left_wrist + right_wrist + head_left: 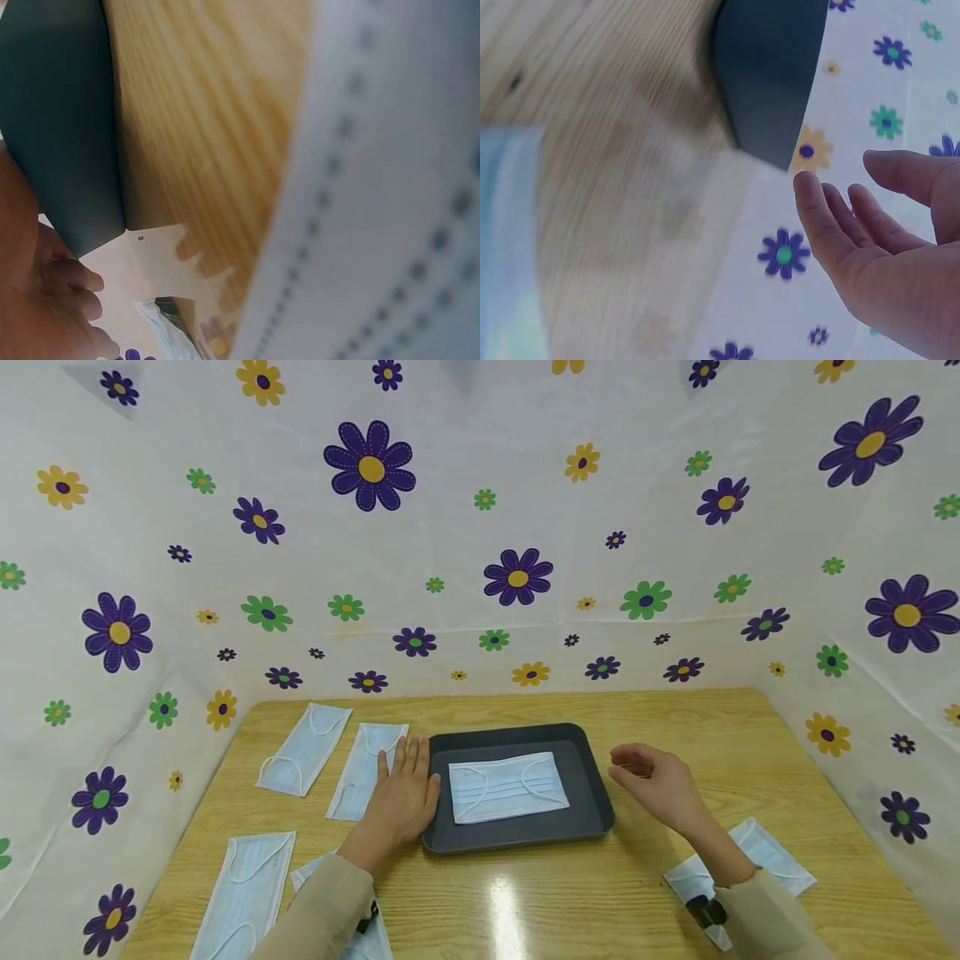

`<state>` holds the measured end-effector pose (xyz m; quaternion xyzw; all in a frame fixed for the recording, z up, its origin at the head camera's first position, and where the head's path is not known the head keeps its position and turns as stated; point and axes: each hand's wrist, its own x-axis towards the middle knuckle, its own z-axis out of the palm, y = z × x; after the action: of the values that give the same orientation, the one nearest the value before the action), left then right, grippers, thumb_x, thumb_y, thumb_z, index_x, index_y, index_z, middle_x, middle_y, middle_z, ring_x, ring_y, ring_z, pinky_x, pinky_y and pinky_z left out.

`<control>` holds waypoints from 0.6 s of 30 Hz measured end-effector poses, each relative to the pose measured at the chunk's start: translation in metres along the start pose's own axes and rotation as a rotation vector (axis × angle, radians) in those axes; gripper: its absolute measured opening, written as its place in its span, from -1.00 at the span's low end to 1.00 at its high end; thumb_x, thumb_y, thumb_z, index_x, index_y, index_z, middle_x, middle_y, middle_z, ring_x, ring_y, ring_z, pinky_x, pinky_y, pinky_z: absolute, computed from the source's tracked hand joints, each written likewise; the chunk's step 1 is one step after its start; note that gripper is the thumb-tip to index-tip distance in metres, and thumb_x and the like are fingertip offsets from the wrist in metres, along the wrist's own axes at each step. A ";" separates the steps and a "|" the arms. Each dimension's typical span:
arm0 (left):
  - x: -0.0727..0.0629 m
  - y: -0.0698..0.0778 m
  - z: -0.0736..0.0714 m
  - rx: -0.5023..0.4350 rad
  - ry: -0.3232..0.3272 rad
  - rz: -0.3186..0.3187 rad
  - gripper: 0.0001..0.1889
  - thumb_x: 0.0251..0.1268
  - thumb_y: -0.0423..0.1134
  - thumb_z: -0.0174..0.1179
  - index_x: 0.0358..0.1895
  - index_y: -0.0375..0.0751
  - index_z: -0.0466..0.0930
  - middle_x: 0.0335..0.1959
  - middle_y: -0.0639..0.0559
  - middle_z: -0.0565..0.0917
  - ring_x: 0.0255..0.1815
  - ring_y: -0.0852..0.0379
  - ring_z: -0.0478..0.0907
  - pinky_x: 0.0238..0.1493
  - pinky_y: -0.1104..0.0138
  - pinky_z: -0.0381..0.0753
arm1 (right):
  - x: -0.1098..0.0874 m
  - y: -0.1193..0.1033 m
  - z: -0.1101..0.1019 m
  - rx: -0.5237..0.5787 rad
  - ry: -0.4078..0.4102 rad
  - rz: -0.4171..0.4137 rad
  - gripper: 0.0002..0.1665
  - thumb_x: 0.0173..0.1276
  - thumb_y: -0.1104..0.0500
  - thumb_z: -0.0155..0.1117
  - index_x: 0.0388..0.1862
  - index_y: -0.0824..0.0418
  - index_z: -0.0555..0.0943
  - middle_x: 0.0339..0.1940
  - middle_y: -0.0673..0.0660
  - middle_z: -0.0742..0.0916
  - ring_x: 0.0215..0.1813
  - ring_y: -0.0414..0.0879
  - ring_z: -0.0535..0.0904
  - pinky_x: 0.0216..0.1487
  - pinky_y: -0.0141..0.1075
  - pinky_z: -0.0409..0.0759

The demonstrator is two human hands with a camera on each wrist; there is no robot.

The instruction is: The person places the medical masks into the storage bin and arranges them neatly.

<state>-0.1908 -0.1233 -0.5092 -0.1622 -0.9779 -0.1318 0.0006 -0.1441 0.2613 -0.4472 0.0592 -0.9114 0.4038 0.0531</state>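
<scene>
A dark grey tray (517, 840) lies mid-table with a pale blue face mask (510, 787) flat inside it, its ear loops on top. My left hand (401, 797) is at the tray's left side, fingers extended, its thumb side right at the rim. It partly covers a second face mask (352, 785) on the table. Off the tray's right side hovers my right hand (660, 783), fingers loosely bent and nothing between them. In the right wrist view the thumb and fingers of this hand (885, 232) stand apart, beside the tray's wall (769, 75).
Another mask (306, 750) lies at the back left. Nearer on the left are a mask (243, 893) and one partly under the left sleeve (326, 902). On the right, masks (772, 856) lie beneath the right forearm. A flower-print sheet (450, 527) surrounds the wooden table (450, 910).
</scene>
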 end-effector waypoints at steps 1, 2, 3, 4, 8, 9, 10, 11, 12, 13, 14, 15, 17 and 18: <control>0.000 0.000 0.000 0.002 -0.002 -0.001 -0.30 0.74 -0.02 -0.18 0.68 -0.43 -0.01 0.70 -0.37 0.11 0.75 -0.36 -0.06 0.64 -0.38 -0.10 | -0.003 0.002 -0.004 -0.007 0.004 0.000 -0.68 0.50 0.22 0.38 0.11 0.39 0.70 -0.01 0.32 0.83 -0.02 0.18 0.80 -0.10 -0.43 0.69; 0.000 0.000 0.000 0.003 0.000 0.001 -0.30 0.74 -0.03 -0.17 0.68 -0.43 -0.01 0.70 -0.37 0.11 0.75 -0.36 -0.06 0.64 -0.38 -0.10 | -0.005 0.004 -0.009 -0.014 0.006 0.005 -0.68 0.50 0.21 0.38 0.12 0.39 0.70 -0.01 0.32 0.83 -0.02 0.18 0.80 -0.11 -0.44 0.68; -0.001 0.000 0.000 0.003 0.002 0.002 -0.30 0.74 -0.03 -0.17 0.68 -0.43 0.00 0.70 -0.38 0.11 0.75 -0.37 -0.06 0.64 -0.38 -0.09 | -0.008 0.006 -0.013 -0.021 0.005 0.012 -0.67 0.51 0.21 0.38 0.13 0.39 0.69 0.00 0.32 0.82 -0.02 0.19 0.79 -0.12 -0.44 0.68; -0.001 0.000 0.000 0.002 0.006 0.004 -0.30 0.74 -0.03 -0.16 0.67 -0.44 0.00 0.69 -0.38 0.12 0.75 -0.37 -0.05 0.63 -0.39 -0.09 | -0.010 0.008 -0.016 -0.027 0.004 0.018 -0.66 0.51 0.21 0.37 0.13 0.39 0.69 0.00 0.33 0.82 -0.02 0.20 0.79 -0.13 -0.44 0.68; -0.001 0.000 -0.002 0.000 0.009 0.004 -0.30 0.74 -0.02 -0.16 0.67 -0.44 0.01 0.69 -0.38 0.12 0.75 -0.37 -0.05 0.63 -0.39 -0.09 | -0.017 0.019 -0.028 -0.055 -0.001 0.048 -0.62 0.53 0.18 0.36 0.18 0.40 0.67 0.03 0.34 0.81 0.03 0.24 0.78 -0.14 -0.45 0.67; -0.001 0.000 -0.002 0.001 0.007 0.003 -0.29 0.74 -0.01 -0.16 0.67 -0.44 0.01 0.69 -0.38 0.12 0.75 -0.37 -0.05 0.63 -0.39 -0.09 | -0.019 0.021 -0.030 -0.061 -0.001 0.055 -0.61 0.53 0.17 0.36 0.18 0.41 0.66 0.04 0.35 0.81 0.04 0.25 0.78 -0.14 -0.46 0.66; -0.001 0.000 -0.002 0.001 0.005 0.002 -0.29 0.75 0.00 -0.16 0.67 -0.44 0.01 0.69 -0.38 0.12 0.75 -0.37 -0.05 0.63 -0.39 -0.09 | -0.020 0.024 -0.033 -0.068 0.001 0.059 -0.60 0.54 0.16 0.35 0.19 0.42 0.66 0.04 0.36 0.81 0.05 0.26 0.78 -0.14 -0.46 0.66; -0.001 0.001 -0.002 0.001 0.003 0.001 -0.29 0.75 0.01 -0.17 0.67 -0.44 0.01 0.69 -0.38 0.11 0.75 -0.37 -0.06 0.63 -0.39 -0.10 | -0.022 0.027 -0.035 -0.078 0.005 0.064 -0.59 0.54 0.16 0.35 0.20 0.42 0.65 0.05 0.36 0.80 0.05 0.26 0.78 -0.14 -0.47 0.65; -0.001 0.001 -0.002 0.001 0.001 0.000 -0.28 0.75 0.01 -0.17 0.67 -0.44 0.00 0.70 -0.38 0.11 0.75 -0.37 -0.06 0.63 -0.39 -0.10 | -0.023 0.029 -0.038 -0.082 0.009 0.070 -0.58 0.54 0.15 0.35 0.20 0.42 0.65 0.05 0.37 0.80 0.05 0.24 0.78 -0.15 -0.48 0.65; -0.001 0.001 -0.002 0.000 0.000 0.000 -0.28 0.75 0.02 -0.17 0.67 -0.44 0.00 0.70 -0.39 0.10 0.75 -0.37 -0.06 0.63 -0.39 -0.11 | -0.024 0.031 -0.040 -0.088 0.012 0.078 -0.57 0.55 0.14 0.34 0.21 0.42 0.65 0.06 0.37 0.80 0.04 0.20 0.78 -0.14 -0.49 0.64; -0.001 0.001 -0.002 -0.001 -0.001 0.000 -0.28 0.75 0.02 -0.17 0.67 -0.44 0.00 0.70 -0.39 0.10 0.75 -0.37 -0.06 0.63 -0.39 -0.11 | -0.025 0.034 -0.042 -0.095 0.014 0.086 -0.57 0.55 0.13 0.34 0.21 0.42 0.65 0.07 0.37 0.80 0.03 0.13 0.79 -0.14 -0.49 0.64; -0.001 0.001 -0.002 -0.001 -0.002 -0.001 -0.28 0.75 0.02 -0.18 0.67 -0.44 -0.01 0.70 -0.39 0.10 0.75 -0.37 -0.07 0.64 -0.39 -0.11 | -0.027 0.036 -0.045 -0.098 0.013 0.096 -0.57 0.56 0.12 0.33 0.22 0.41 0.65 0.07 0.37 0.80 0.01 0.04 0.79 -0.14 -0.50 0.63; -0.001 0.001 -0.002 0.002 -0.004 0.000 -0.28 0.76 0.04 -0.20 0.68 -0.44 -0.01 0.70 -0.39 0.09 0.75 -0.37 -0.07 0.64 -0.39 -0.11 | -0.029 0.040 -0.049 -0.108 0.015 0.116 -0.56 0.56 0.09 0.33 0.22 0.39 0.66 0.09 0.36 0.80 -0.03 -0.16 0.76 -0.13 -0.52 0.63; -0.001 0.001 -0.002 0.002 -0.005 0.000 -0.27 0.76 0.04 -0.21 0.68 -0.44 -0.02 0.70 -0.39 0.09 0.75 -0.37 -0.07 0.64 -0.38 -0.12 | -0.030 0.042 -0.052 -0.106 0.010 0.128 -0.55 0.57 0.08 0.33 0.22 0.39 0.65 0.10 0.36 0.79 -0.04 -0.25 0.73 -0.14 -0.52 0.62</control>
<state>-0.1892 -0.1236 -0.5076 -0.1627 -0.9780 -0.1306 -0.0016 -0.1179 0.3295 -0.4477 -0.0040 -0.9331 0.3578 0.0348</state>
